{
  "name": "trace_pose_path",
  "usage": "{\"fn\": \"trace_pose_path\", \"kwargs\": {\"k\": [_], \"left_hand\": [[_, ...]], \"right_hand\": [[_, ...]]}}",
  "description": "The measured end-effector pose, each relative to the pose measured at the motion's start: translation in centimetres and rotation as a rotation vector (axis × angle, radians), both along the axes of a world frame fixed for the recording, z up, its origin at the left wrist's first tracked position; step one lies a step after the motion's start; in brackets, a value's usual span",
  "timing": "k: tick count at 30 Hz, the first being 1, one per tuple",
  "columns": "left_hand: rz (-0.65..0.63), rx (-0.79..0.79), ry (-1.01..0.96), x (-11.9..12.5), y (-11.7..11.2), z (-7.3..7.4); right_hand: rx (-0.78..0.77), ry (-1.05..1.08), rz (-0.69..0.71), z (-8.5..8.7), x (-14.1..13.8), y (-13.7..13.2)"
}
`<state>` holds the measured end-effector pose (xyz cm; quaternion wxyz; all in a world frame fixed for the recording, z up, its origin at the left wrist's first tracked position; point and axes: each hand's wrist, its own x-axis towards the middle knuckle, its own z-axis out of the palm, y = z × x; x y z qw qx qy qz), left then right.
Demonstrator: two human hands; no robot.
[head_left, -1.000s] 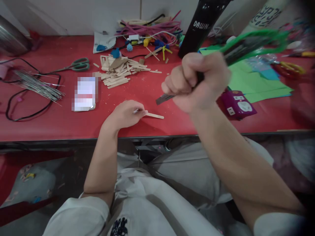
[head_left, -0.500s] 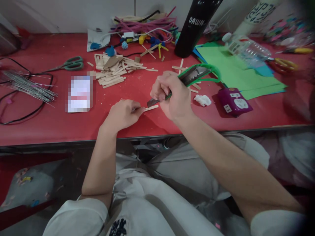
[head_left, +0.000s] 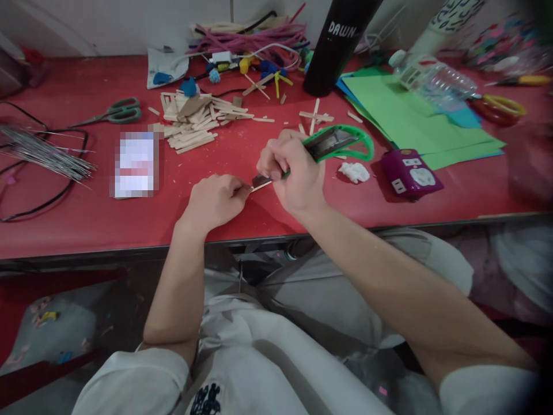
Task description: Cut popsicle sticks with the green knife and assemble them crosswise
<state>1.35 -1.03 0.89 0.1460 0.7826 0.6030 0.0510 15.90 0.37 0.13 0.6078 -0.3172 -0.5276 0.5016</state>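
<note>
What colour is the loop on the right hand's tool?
Bright green; the loop shows best in the head view.

On the table [head_left: 129, 225], near its front edge, a stick [head_left: 261, 185] runs between the left hand [head_left: 218, 199] and the right hand [head_left: 298, 173], which holds a tool [head_left: 332, 143]. Left of them lies a phone [head_left: 135, 167], with wires [head_left: 47, 153] farther left, scissors [head_left: 123, 110] behind it and a heap of sticks [head_left: 194, 138] behind the left hand. Rightward, a tissue [head_left: 354, 172] sits beside a box [head_left: 412, 174], paper sheets [head_left: 389, 104] behind them, a flask [head_left: 328, 63] just left of the sheets.
</note>
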Motion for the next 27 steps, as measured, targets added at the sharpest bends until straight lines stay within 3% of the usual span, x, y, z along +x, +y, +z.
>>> {"fn": "trace_pose_path", "kwargs": {"k": [4, 27], "left_hand": [[-0.001, -0.019, -0.04, -0.1, 0.1, -0.1], [-0.008, -0.025, -0.073, -0.1, 0.2, -0.2]], "right_hand": [[0.043, 0.153, 0.015, 0.0, -0.2, -0.1], [0.028, 0.088, -0.035, 0.2, -0.3, -1.0]]}}
